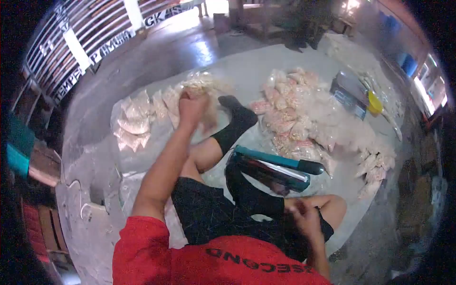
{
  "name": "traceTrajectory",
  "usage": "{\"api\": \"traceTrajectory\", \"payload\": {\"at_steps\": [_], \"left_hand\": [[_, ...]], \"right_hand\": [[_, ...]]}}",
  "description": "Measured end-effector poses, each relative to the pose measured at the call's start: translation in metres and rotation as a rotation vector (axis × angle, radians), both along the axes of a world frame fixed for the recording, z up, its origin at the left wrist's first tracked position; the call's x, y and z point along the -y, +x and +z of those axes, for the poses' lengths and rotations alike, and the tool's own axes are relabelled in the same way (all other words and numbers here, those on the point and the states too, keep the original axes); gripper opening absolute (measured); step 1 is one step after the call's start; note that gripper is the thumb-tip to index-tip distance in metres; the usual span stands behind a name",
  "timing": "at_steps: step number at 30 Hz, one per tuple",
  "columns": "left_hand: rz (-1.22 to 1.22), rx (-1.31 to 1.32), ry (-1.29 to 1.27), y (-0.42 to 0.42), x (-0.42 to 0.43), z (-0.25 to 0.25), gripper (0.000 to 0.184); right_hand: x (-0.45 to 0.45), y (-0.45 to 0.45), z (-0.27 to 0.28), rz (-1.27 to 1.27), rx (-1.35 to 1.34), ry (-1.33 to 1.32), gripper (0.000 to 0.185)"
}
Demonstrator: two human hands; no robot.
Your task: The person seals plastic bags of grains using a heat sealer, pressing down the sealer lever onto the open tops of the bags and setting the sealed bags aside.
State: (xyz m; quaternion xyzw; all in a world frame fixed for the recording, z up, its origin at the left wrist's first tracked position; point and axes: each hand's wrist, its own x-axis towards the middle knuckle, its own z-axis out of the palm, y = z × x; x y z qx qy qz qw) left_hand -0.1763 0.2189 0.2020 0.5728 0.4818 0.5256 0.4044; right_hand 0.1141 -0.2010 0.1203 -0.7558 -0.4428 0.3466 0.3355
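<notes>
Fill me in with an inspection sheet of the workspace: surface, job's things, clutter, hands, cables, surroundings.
Surface: pale sheet spread on a grey floor; the person sits on it.
Job's things: left group of clear packets, larger right heap of packets, some with reddish marks; teal-and-black device in front of the person.
Clutter: dark box and yellow object beyond the right heap.
Hands: left hand at the left group, grip unclear; right hand near the right knee, blurred, hold unclear.
Cables: possible pale cord on the floor at left; cannot confirm.
Surroundings: slatted barrier with lettering, far left.
</notes>
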Motion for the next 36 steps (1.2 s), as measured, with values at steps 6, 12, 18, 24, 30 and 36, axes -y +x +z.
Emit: {"api": "traceTrajectory", "payload": {"at_steps": [6, 12, 18, 24, 30, 36], "left_hand": [[0.05, -0.562, 0.602, -0.043, -0.148, -0.079, 0.038], [-0.044, -0.693, 0.262, 0.002, 0.038, -0.111, 0.039], [-0.386, -0.845, 0.348, 0.015, 0.216, -0.158, 0.025], [-0.848, -0.704, 0.554, 0.088, 0.288, -0.118, 0.017], [-1.117, -0.376, 0.754, 0.194, 0.303, -0.041, 0.023], [-1.074, -0.262, 0.712, 0.267, 0.311, -0.002, 0.049]], "right_hand": [[0.03, 0.149, -0.027, -0.429, 0.484, 0.017, 0.051], [0.082, 0.327, -0.165, -1.111, 0.391, -0.164, 0.06], [0.073, 0.35, -0.178, -1.441, 0.567, -0.287, 0.052], [0.092, 0.416, -0.121, -1.166, 0.897, -0.203, 0.022], [0.071, 0.412, 0.083, -0.688, 1.031, -0.056, 0.025], [0.029, 0.226, 0.24, -0.528, 0.453, 0.238, 0.03]]}}
